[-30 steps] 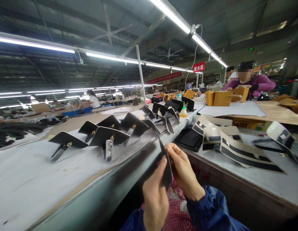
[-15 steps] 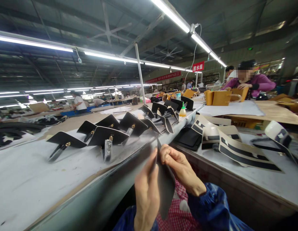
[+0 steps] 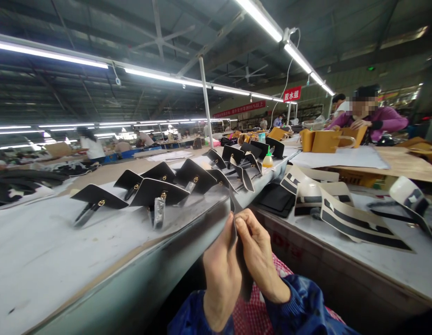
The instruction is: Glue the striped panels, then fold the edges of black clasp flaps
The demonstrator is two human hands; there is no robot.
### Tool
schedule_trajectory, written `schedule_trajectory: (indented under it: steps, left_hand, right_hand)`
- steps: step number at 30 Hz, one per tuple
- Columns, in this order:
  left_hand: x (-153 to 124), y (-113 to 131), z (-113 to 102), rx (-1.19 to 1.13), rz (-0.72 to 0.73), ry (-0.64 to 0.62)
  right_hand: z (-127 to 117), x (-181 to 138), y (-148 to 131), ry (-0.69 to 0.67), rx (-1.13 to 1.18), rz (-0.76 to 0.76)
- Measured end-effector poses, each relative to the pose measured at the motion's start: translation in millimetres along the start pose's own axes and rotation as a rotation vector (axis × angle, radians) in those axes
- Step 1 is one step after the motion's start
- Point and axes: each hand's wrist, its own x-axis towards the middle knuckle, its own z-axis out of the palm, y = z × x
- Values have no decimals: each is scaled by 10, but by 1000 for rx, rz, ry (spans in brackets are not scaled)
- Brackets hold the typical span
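Observation:
Between my hands, upright above my lap, is a dark grey, flexible leather-like panel (image 3: 246,274) seen nearly edge-on. My left hand (image 3: 222,270) is closed on its left side, with the thumb near the upper part. The fingers of my right hand (image 3: 256,253) are curled and pinch its edge on the right, close to my left fingertips. Both hands partly cover the panel. Just beyond, black panels (image 3: 159,194) with gold-coloured metal fittings and short straps stand tilted on the left table (image 3: 55,260); plastic film wraps one strap.
Beside the black panels stands a glue-like bottle (image 3: 268,159) with a green tip. Cream pieces with black strips (image 3: 362,218) and flat black pieces (image 3: 275,199) lie on the right table. A co-worker in purple (image 3: 388,120) handles mustard-yellow bags (image 3: 323,140) behind it.
My hands have drawn closer together on the panel, and my right hand has turned more upright. The whole view has shifted slightly.

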Motion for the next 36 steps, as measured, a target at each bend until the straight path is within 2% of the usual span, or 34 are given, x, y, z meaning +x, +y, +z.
schedule_trajectory:
  steps: [5,9,11,16,18,20,25,28,30,32,36]
  left_hand:
    - [-101,-53,30,-31,41,0]
    - [-273,-62,49,-120,254,-163]
    - [-336,-49,45,-178,296,-187]
    - [-349,-11,-42,-137,42,86]
    - [-325,4,-83,-123,9,130]
    - [-298,19,-108,-142,9,123]
    - [-198,75,-97,-214,-13,79]
    - [-128,114,-70,-235,-59,106]
    - [-102,119,-58,-240,-62,119]
    - [-96,97,-51,-211,-32,91]
    - [-106,5,-33,-101,51,34]
  right_hand:
    - [4,50,19,37,271,216]
    - [-133,184,-24,132,442,359]
    - [-211,246,-53,87,580,386]
    - [-260,259,-89,-130,931,317]
    - [-245,239,-91,-174,988,336]
    - [-237,229,-89,-208,1007,340]
    - [-257,223,-87,-303,785,272]
    - [-261,190,-130,-453,475,191]
    - [-245,154,-177,-499,241,134]
    - [-208,110,-215,-445,106,78]
    - [-112,31,-198,-213,83,14]
